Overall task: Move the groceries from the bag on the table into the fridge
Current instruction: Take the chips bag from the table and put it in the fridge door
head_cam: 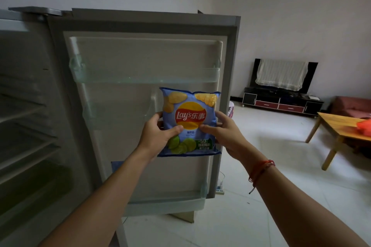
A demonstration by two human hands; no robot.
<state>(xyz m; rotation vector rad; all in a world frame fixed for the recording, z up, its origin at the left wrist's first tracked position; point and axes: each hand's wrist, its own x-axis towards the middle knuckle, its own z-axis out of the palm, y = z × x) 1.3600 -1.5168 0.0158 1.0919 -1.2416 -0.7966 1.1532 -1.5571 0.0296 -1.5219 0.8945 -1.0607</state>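
A blue bag of Lay's chips (188,110) is held upright in front of the inner side of the open fridge door (148,56). My left hand (158,134) grips its left edge, thumb across the front. My right hand (222,132) grips its right edge the same way. The bag hangs below the door's upper clear shelf (144,76), at the height of the middle door rack. The fridge's dark interior (26,126) with several shelves lies to the left. On the wooden table (339,128) at the far right, a red-orange bag (364,125) is partly cut off.
A lower door shelf (166,200) runs along the door's bottom. A power strip (219,190) lies on the white tiled floor beside the door. Farther back stand a TV stand (281,102), a covered television (283,74) and a reddish sofa (353,106).
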